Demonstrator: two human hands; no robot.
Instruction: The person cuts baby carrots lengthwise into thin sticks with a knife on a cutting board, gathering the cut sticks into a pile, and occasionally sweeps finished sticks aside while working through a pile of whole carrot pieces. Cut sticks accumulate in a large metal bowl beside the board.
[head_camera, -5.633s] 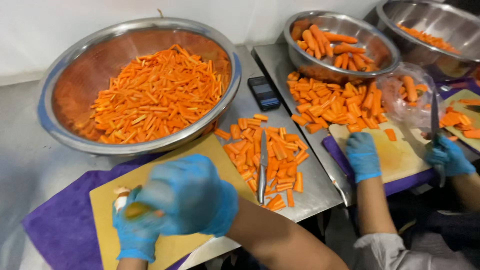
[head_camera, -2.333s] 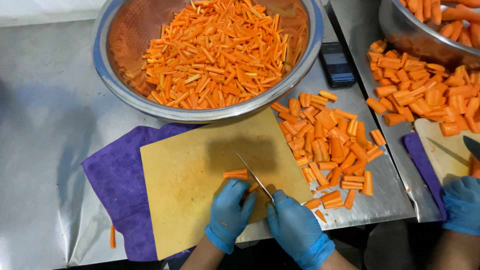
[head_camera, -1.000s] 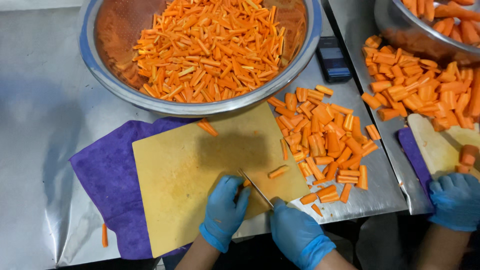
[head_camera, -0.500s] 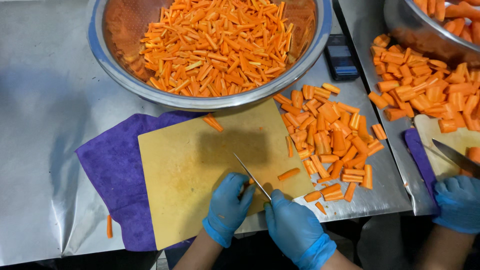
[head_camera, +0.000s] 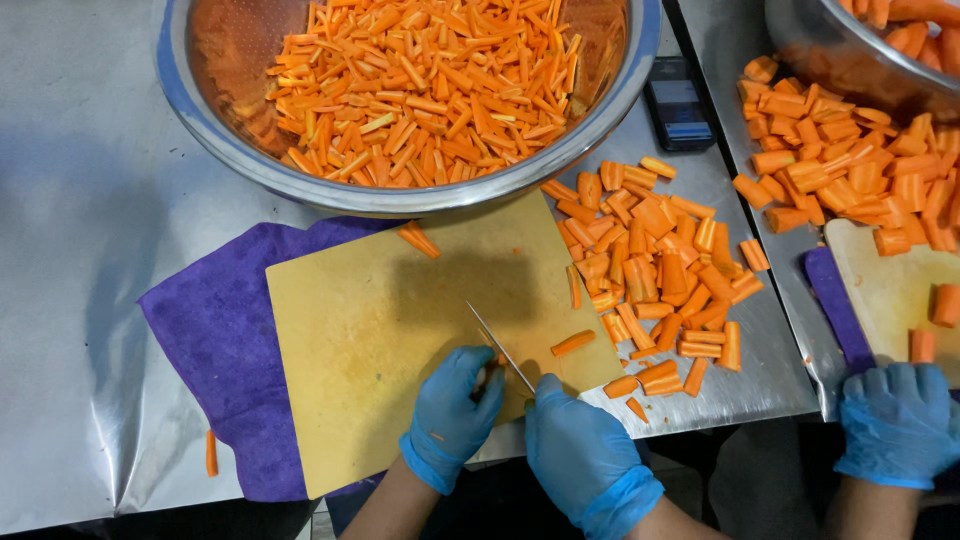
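both hands (head_camera: 455, 405) shifted slightly right on cutting board (head_camera: 370, 320), knife (head_camera: 500, 347) steeper.

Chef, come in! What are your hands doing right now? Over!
Left hand pinning a carrot piece on the cutting board. Right hand gripping the knife, blade against it. Loose carrot stick just beside.

Round steel bowl (head_camera: 200, 130): polished, glossy metal on a brushed, dull-sheen metal table (head_camera: 80, 250). Pale yellow plastic cutting board (head_camera: 380, 330): matt, scuffed. Purple cloth (head_camera: 215, 340) beneath: soft, napped; blue gloves: thin, smooth rubber.
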